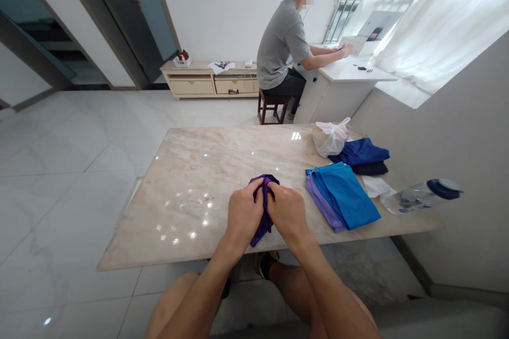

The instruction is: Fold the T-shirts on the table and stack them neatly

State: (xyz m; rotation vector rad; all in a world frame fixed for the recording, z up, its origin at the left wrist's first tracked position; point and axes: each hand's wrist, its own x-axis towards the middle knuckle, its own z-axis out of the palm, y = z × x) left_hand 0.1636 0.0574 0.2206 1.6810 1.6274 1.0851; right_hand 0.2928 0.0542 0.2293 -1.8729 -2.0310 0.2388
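Note:
A crumpled dark purple cloth (262,233) is bunched between my two hands near the front edge of the marble table (199,153). My left hand (244,212) grips its left side, thumb and fingers curled into the fabric. On the other side my right hand (289,209) closes on it too, its thumb close to the left one. Part of the cloth hangs below my hands, and much of it is hidden by them. To the right lies a folded bright blue cloth (345,193) on top of a lavender cloth (322,204).
A tied white plastic bag (330,139), folded navy cloths (361,152) and a clear water bottle (417,196) with a blue lid stand at the table's right. Beyond, a person in a grey shirt (280,45) sits on a stool at a white desk (345,71).

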